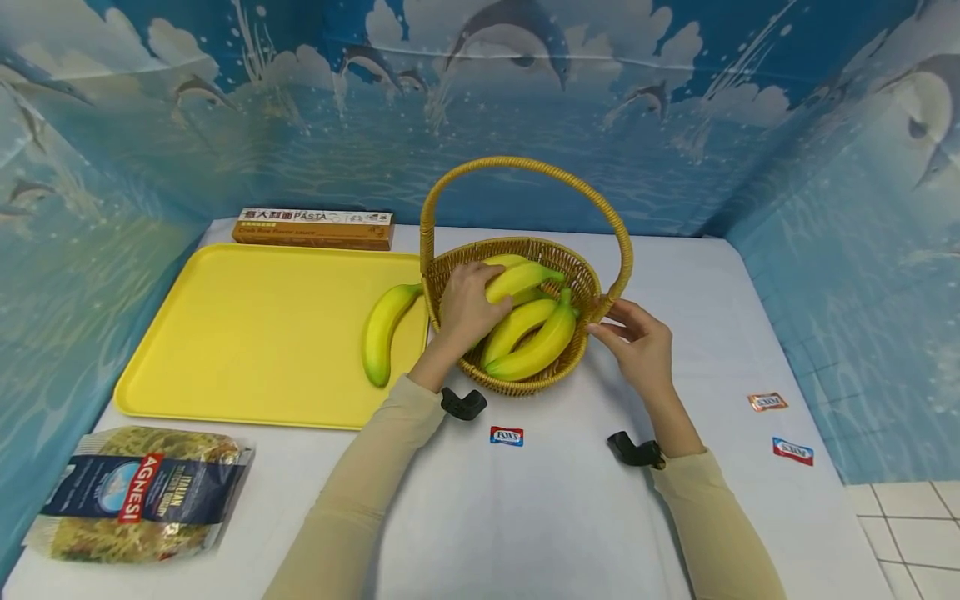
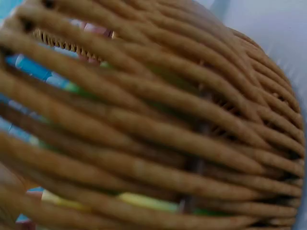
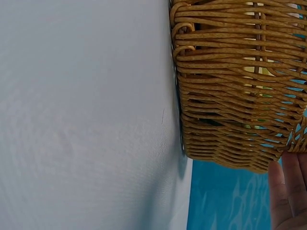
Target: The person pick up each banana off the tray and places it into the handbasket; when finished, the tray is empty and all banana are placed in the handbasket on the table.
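Note:
A woven basket with a tall hoop handle stands on the white table, several yellow bananas inside it. Over its left side reaches my left hand, fingers and thumb round an upper banana. My right hand pinches the basket's right rim at the foot of the handle; in the right wrist view its fingers lie against the weave. The left wrist view is filled by the basket's wicker wall, which hides most of the left hand. Another banana lies on the yellow tray's right edge.
The yellow tray lies left of the basket, a pasta box behind it and a bag of pasta in front. Small candies sit near the basket and at the right. A dolphin-print curtain surrounds the table.

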Tool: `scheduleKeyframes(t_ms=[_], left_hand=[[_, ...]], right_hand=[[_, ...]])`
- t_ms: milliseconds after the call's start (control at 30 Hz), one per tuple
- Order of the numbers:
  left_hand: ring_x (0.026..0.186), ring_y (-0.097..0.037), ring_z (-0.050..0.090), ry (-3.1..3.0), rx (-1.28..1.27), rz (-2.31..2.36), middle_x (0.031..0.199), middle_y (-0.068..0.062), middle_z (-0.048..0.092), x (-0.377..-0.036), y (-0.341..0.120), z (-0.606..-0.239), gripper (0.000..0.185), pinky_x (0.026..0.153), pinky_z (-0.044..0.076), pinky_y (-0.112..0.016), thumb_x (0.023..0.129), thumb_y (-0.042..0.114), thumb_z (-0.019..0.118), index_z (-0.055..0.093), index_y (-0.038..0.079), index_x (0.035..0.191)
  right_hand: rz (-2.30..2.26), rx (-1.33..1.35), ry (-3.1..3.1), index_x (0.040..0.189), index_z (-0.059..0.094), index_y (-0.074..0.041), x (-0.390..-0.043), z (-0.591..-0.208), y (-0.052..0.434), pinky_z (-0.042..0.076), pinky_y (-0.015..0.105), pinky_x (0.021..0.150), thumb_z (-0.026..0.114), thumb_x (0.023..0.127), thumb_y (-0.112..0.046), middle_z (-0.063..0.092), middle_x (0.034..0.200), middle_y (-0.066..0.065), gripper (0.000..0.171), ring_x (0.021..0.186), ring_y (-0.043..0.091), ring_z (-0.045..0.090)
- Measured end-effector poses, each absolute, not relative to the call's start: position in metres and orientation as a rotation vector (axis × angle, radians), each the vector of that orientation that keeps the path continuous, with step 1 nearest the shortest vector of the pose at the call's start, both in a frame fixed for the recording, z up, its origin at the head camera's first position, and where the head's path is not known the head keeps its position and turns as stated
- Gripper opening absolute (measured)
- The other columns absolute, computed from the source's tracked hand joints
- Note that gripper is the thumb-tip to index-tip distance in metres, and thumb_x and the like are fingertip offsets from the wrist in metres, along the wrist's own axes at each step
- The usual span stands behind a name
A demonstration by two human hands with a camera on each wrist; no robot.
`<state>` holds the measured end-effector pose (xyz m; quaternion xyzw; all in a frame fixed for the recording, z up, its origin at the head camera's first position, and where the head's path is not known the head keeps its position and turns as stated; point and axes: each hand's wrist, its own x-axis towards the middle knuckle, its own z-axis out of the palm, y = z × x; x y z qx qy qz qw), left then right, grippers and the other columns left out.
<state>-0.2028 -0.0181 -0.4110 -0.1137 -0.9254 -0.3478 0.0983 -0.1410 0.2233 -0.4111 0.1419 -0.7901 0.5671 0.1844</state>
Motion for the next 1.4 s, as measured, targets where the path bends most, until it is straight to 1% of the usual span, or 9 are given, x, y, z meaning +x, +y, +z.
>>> scheduleKeyframes(t_ms=[200,333,633,900,1033,1133,1233,1400], left_hand=[[0.109,-0.029,0.056,-2.719,-0.350,-0.952,0.116,-0.012,0.064,-0.204,-0.019,-0.415,0.039,0.097,0.045,-0.044,0.085,0.023,0.072,0.070,0.009,0.121],[0.106,-0.028,0.058,-2.699,-0.318,-0.894,0.113,-0.011,0.064,-0.204,-0.019,-0.416,0.034,0.094,0.045,-0.043,0.086,0.023,0.072,0.073,0.009,0.117],[0.103,-0.027,0.059,-2.667,-0.278,-0.880,0.110,-0.010,0.066,-0.204,-0.018,-0.416,0.030,0.088,0.046,-0.040,0.088,0.022,0.071,0.073,0.009,0.115],[0.107,-0.028,0.059,-2.661,-0.292,-0.847,0.113,-0.011,0.067,-0.205,-0.019,-0.415,0.029,0.094,0.047,-0.042,0.088,0.020,0.073,0.073,0.009,0.115],[0.107,-0.028,0.059,-2.653,-0.310,-0.829,0.113,-0.010,0.067,-0.203,-0.021,-0.412,0.029,0.096,0.047,-0.040,0.088,0.021,0.073,0.073,0.009,0.114],[0.106,-0.028,0.058,-2.639,-0.322,-0.885,0.113,-0.011,0.067,-0.196,-0.024,-0.405,0.030,0.094,0.048,-0.040,0.088,0.021,0.073,0.073,0.008,0.115],[0.107,-0.029,0.057,-2.605,-0.326,-1.012,0.114,-0.012,0.066,-0.184,-0.032,-0.393,0.032,0.093,0.047,-0.043,0.087,0.020,0.073,0.072,0.006,0.116],[0.110,-0.032,0.056,-2.477,-0.293,-1.218,0.117,-0.016,0.064,-0.158,-0.061,-0.371,0.037,0.095,0.044,-0.048,0.086,0.017,0.072,0.069,0.003,0.120]], right_hand=[[1.588,0.386,-2.243,0.116,0.063,0.016,-0.140,-0.410,0.223,0.054,0.014,0.078,0.072,0.079,0.012,0.064,0.111,0.036,0.038,0.094,-0.007,0.065],[1.588,0.378,-2.251,0.117,0.063,0.015,-0.139,-0.409,0.223,0.054,0.013,0.079,0.072,0.080,0.011,0.064,0.112,0.036,0.038,0.094,-0.007,0.065],[1.593,0.405,-2.231,0.116,0.063,0.015,-0.141,-0.411,0.224,0.055,0.014,0.078,0.072,0.079,0.012,0.063,0.111,0.036,0.038,0.096,-0.005,0.065],[1.605,0.414,-2.220,0.116,0.063,0.015,-0.143,-0.412,0.224,0.055,0.015,0.079,0.071,0.079,0.012,0.063,0.111,0.037,0.038,0.097,-0.004,0.065],[1.607,0.405,-2.219,0.116,0.063,0.015,-0.143,-0.412,0.224,0.055,0.015,0.078,0.071,0.079,0.012,0.063,0.111,0.037,0.038,0.096,-0.005,0.065],[1.610,0.402,-2.221,0.117,0.062,0.016,-0.143,-0.411,0.224,0.055,0.014,0.079,0.071,0.080,0.012,0.063,0.112,0.038,0.038,0.096,-0.005,0.065],[1.617,0.396,-2.223,0.117,0.062,0.016,-0.142,-0.411,0.223,0.054,0.014,0.079,0.071,0.080,0.012,0.062,0.112,0.038,0.038,0.097,-0.005,0.065],[1.620,0.376,-2.234,0.117,0.062,0.015,-0.141,-0.411,0.222,0.054,0.014,0.079,0.071,0.081,0.011,0.062,0.113,0.038,0.038,0.096,-0.005,0.065]])
